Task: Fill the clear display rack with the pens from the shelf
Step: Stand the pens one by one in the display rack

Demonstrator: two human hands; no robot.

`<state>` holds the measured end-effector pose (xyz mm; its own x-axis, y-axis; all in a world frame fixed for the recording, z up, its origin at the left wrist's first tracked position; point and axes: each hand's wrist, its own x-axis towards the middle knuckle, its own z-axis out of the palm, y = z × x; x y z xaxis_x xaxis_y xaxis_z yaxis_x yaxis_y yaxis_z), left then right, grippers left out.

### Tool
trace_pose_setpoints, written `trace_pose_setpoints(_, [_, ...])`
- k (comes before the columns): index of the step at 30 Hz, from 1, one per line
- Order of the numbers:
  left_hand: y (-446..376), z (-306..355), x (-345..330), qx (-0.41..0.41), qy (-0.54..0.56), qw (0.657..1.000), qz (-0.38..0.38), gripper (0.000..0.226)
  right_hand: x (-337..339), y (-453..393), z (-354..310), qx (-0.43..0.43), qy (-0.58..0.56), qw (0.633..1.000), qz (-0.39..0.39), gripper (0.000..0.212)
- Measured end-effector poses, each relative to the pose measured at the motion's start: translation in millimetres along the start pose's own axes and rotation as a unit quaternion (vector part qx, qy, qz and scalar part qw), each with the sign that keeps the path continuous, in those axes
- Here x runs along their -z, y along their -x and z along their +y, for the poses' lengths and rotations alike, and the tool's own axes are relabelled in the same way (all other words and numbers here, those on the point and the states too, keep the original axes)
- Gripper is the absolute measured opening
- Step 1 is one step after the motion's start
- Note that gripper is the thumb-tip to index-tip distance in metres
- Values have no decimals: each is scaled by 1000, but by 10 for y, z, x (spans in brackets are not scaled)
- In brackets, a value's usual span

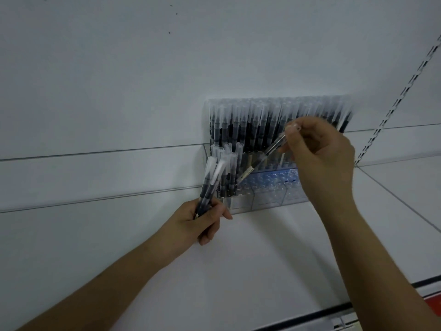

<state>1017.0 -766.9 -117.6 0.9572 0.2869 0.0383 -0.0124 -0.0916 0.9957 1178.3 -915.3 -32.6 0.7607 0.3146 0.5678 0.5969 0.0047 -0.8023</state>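
Clear display rack [267,187], slim frosted-capped pens [262,115]

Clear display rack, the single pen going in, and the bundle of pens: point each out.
clear display rack [269,187]: head view, empty front holes.
single pen [262,158]: head view, mid-barrel.
bundle of pens [210,180]: head view, barrels above left hand [202,218].

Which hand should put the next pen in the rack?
Probably the right hand: it already pinches one pen slanted toward the clear rack. The left hand grips the spare pens.

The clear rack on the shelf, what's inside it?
The clear display rack holds upright capped pens along the back and at the front left; other front slots look empty. The right hand hides its right part.
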Motion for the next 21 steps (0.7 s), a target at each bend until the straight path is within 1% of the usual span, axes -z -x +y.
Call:
trace_pose_setpoints(3, [-6,3,3,3,-1,1000,4,30,-86,21,63,23,51,998,-40,6])
trace_pose_setpoints(7, [-9,-2,10,7,6,1000,6,29,-106,-29,38,73,105,990,-59,4])
trace_pose_setpoints(9, [-11,-5,11,10,9,1000,6,29,-129,-74,20,88,144,980,-102,5])
trace_pose_setpoints(11, [-14,-10,13,13,12,1000,5,29,-206,-76,29,79,185,965,-168,6])
trace_pose_setpoints(12, [-17,-11,13,14,12,1000,4,29,-252,-64,45,77,195,960,-186,8])
trace_pose_setpoints(17, [-22,-12,16,12,15,1000,2,29,-358,-90,39,64,199,963,-171,11])
trace_pose_setpoints(21, [-20,-11,13,12,14,1000,3,29,-410,-26,83,91,235,946,-204,16])
